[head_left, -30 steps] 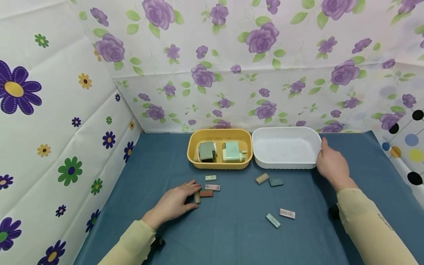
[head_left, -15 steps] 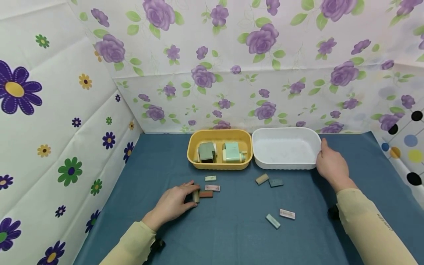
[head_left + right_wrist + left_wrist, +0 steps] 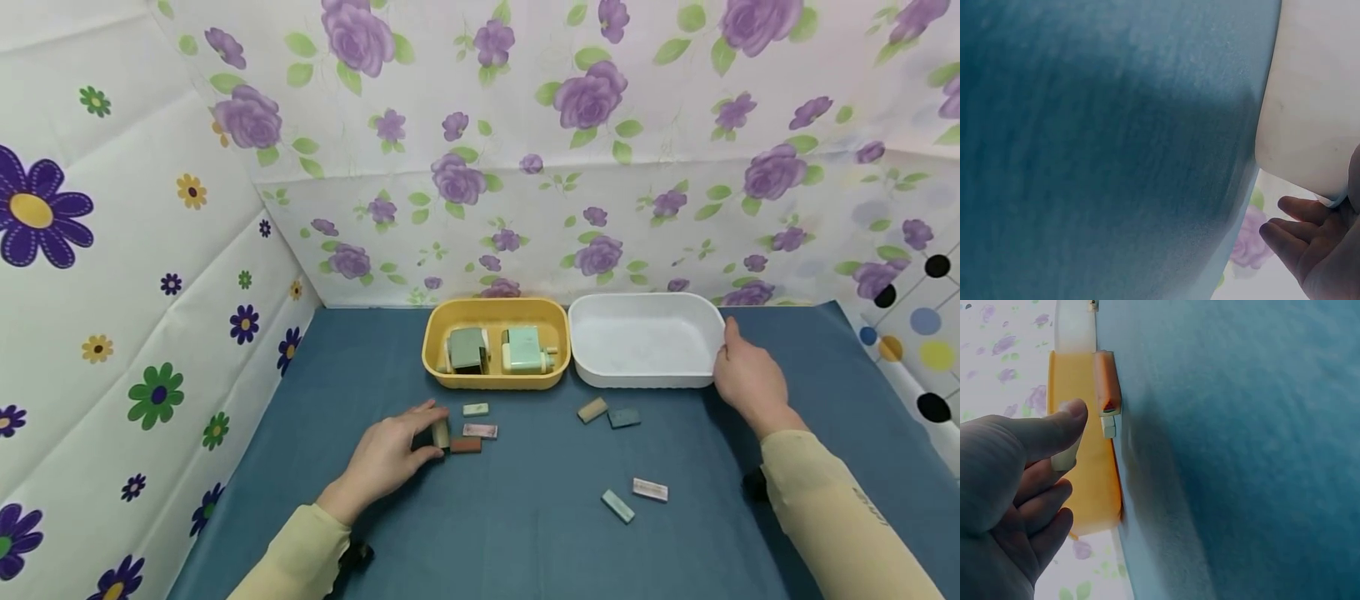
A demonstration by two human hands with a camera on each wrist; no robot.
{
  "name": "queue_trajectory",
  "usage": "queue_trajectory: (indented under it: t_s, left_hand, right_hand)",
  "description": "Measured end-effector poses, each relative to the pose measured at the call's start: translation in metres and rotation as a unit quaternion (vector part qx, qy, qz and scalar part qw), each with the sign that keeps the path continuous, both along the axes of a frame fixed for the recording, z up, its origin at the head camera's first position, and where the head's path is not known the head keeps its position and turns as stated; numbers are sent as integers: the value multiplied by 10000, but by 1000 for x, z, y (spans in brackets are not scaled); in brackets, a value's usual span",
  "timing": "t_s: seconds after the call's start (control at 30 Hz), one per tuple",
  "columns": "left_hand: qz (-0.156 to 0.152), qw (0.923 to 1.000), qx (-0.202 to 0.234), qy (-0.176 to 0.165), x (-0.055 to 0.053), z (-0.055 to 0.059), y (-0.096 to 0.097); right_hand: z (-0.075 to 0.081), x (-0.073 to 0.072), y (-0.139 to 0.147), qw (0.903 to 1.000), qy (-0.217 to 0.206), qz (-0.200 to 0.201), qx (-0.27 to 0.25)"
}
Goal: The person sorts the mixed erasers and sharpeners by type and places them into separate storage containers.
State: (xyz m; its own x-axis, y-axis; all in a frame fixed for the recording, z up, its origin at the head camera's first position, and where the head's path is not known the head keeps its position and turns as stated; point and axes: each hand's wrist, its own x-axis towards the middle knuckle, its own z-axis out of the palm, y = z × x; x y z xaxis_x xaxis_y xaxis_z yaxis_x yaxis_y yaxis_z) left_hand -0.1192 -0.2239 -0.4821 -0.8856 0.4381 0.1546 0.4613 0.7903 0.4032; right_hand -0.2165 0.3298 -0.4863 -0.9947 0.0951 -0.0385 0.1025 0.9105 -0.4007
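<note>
One pinched beige block (image 3: pixel 441 434) points lengthwise roughly forward.

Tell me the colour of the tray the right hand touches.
The tray is white; the head view shows it best.

Soft, even light brightens the head view, with mild shadows beside the right sleeve (image 3: pixel 832 500) on blue cloth (image 3: pixel 525 542); wrist views run dimmer, the cloth blurred, the left hand (image 3: pixel 991 494) shaded and the floral backdrop (image 3: pixel 997 390) washed out.
</note>
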Motion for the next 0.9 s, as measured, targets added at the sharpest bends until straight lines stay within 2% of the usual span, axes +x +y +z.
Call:
queue_trajectory:
  t_s: [0.67,0.9]
  left_hand:
    - [-61,9968,553,580,-2,9,12]
    - [-386,9939,737,730,-5,10,16]
  right_hand:
    - [-3,3,-3,10000,16,35,41]
    - [0,2,-3,10000,18,18,70]
